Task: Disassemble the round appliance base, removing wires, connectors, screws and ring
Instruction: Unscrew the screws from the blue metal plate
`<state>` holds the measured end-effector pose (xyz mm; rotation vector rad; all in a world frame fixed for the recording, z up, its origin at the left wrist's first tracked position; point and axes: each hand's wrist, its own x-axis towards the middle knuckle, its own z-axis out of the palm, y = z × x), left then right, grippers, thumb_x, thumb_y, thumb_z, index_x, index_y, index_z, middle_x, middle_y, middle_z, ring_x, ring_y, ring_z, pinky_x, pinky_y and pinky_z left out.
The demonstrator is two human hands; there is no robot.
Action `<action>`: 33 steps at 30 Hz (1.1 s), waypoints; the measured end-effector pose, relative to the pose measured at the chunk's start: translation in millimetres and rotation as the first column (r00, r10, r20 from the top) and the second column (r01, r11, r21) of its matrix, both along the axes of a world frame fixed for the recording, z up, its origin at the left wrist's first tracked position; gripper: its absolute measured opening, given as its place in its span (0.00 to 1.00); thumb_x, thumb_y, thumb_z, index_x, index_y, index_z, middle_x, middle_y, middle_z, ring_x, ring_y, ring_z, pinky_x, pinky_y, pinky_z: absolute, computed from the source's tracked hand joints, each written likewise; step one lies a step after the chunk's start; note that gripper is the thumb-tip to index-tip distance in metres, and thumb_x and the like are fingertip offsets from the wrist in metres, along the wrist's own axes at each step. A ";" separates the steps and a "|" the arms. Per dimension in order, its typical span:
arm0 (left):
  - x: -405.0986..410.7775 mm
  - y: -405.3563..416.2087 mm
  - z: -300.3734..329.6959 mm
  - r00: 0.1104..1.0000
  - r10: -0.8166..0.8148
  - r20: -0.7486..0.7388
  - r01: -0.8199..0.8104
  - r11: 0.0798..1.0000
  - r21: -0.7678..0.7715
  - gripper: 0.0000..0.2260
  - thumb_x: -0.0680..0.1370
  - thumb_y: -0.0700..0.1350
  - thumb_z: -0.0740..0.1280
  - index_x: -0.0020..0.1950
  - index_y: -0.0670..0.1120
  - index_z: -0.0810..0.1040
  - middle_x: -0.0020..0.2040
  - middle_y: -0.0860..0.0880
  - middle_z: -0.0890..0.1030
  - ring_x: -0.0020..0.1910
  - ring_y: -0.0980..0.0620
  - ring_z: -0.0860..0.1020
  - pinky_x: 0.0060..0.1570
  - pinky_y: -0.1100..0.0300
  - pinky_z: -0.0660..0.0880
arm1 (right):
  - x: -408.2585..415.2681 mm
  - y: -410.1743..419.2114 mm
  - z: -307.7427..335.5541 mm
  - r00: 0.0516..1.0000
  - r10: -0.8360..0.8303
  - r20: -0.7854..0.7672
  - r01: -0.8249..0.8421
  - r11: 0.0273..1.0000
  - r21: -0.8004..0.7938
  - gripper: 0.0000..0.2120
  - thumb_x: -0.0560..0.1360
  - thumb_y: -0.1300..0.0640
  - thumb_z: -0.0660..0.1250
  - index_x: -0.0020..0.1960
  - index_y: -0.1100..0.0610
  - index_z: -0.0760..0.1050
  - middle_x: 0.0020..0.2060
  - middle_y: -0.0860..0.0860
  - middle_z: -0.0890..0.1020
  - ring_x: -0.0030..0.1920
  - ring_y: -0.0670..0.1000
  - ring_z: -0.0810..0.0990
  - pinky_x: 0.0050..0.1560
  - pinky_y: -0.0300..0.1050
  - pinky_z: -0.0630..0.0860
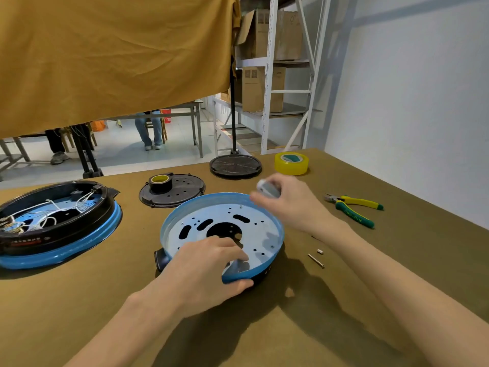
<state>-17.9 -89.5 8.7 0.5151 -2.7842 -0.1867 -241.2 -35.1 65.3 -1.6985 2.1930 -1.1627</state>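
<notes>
A round blue base with a pale perforated plate inside lies at the table's middle. My left hand grips its near rim, thumb outside and fingers inside on the plate. My right hand hovers over the far right rim and holds a small grey-white part, blurred. A second blue and black base with white wires inside lies at the left. Two small metal pins lie on the table to the right.
Yellow-green pliers lie at the right. A black cover plate carries a black tape roll. Behind stand a black round grille and a yellow tape roll. Shelving, a yellow cloth and people's legs are beyond the table.
</notes>
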 end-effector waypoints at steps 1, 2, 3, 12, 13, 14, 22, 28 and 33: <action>0.5 0.8 1.2 1.000 -0.003 0.013 0.003 1.000 -0.004 0.23 0.76 0.71 0.63 0.66 0.63 0.77 0.61 0.65 0.76 0.59 0.62 0.74 0.56 0.62 0.78 | -1.2 2.1 -8.9 0.999 -0.016 -0.042 0.021 0.993 0.119 0.17 0.76 0.43 0.73 0.57 0.53 0.78 0.45 0.46 0.81 0.43 0.44 0.80 0.41 0.39 0.78; -1.1 4.3 1.0 1.000 -0.001 0.018 0.002 1.000 -0.021 0.21 0.77 0.69 0.64 0.68 0.62 0.75 0.61 0.64 0.75 0.58 0.62 0.73 0.56 0.63 0.76 | -2.4 4.3 -18.1 0.995 -0.044 -0.095 0.061 0.981 0.187 0.18 0.75 0.44 0.74 0.58 0.54 0.78 0.46 0.47 0.81 0.44 0.46 0.80 0.42 0.43 0.79; -5.5 11.1 -0.2 1.000 0.004 0.014 -0.003 0.998 -0.060 0.20 0.79 0.66 0.64 0.69 0.61 0.74 0.61 0.61 0.74 0.57 0.60 0.73 0.55 0.63 0.74 | -4.0 6.2 -26.8 0.985 -0.077 -0.157 0.110 0.971 0.213 0.18 0.75 0.45 0.74 0.58 0.54 0.77 0.47 0.48 0.81 0.45 0.48 0.80 0.44 0.46 0.80; -42.4 39.3 -1.6 1.000 -0.013 -0.006 0.013 0.999 -0.051 0.19 0.83 0.59 0.64 0.72 0.55 0.72 0.60 0.56 0.78 0.53 0.57 0.77 0.53 0.61 0.77 | -32.3 -13.6 -39.7 0.985 -0.043 -0.167 0.084 0.965 0.247 0.04 0.76 0.58 0.72 0.48 0.55 0.77 0.41 0.49 0.79 0.39 0.46 0.76 0.33 0.38 0.67; -36.1 31.9 5.9 0.999 -0.043 0.022 0.042 0.998 0.044 0.20 0.81 0.62 0.66 0.71 0.58 0.74 0.58 0.60 0.78 0.51 0.60 0.77 0.51 0.64 0.77 | -34.4 -16.4 -38.4 0.987 -0.015 -0.157 0.055 0.965 0.255 0.05 0.76 0.58 0.72 0.48 0.54 0.76 0.40 0.48 0.78 0.38 0.44 0.76 0.33 0.37 0.66; -28.5 23.0 12.9 0.996 -0.075 0.052 0.067 0.987 0.147 0.22 0.78 0.64 0.68 0.70 0.60 0.75 0.56 0.63 0.79 0.49 0.63 0.77 0.49 0.67 0.77 | -36.4 -19.0 -37.8 0.988 0.007 -0.151 0.032 0.966 0.255 0.06 0.76 0.58 0.73 0.48 0.53 0.76 0.39 0.46 0.78 0.38 0.44 0.75 0.34 0.37 0.65; 13.4 -21.8 17.0 0.990 -0.077 0.119 0.016 0.894 0.448 0.25 0.69 0.66 0.76 0.64 0.67 0.76 0.55 0.69 0.75 0.58 0.69 0.74 0.56 0.71 0.76 | -41.0 -35.3 -28.4 0.991 0.100 -0.094 -0.073 0.962 0.262 0.06 0.76 0.58 0.74 0.47 0.52 0.77 0.41 0.48 0.79 0.42 0.49 0.76 0.40 0.41 0.71; 4.7 -13.8 5.9 0.999 -0.036 0.031 0.021 0.923 0.384 0.22 0.71 0.61 0.78 0.62 0.67 0.74 0.52 0.66 0.73 0.57 0.68 0.72 0.52 0.74 0.74 | -33.0 -26.4 -47.1 0.987 -0.111 -0.120 0.130 0.977 0.169 0.14 0.76 0.54 0.75 0.59 0.55 0.79 0.48 0.48 0.80 0.47 0.49 0.79 0.43 0.40 0.74; -1.8 -1.4 2.8 0.999 -0.042 0.026 0.030 0.931 0.364 0.16 0.76 0.59 0.74 0.63 0.64 0.78 0.54 0.67 0.72 0.57 0.69 0.74 0.52 0.74 0.77 | -38.4 -21.6 -55.1 0.987 -0.125 -0.101 0.145 0.965 0.217 0.16 0.75 0.59 0.74 0.62 0.57 0.79 0.51 0.51 0.81 0.50 0.52 0.80 0.46 0.43 0.77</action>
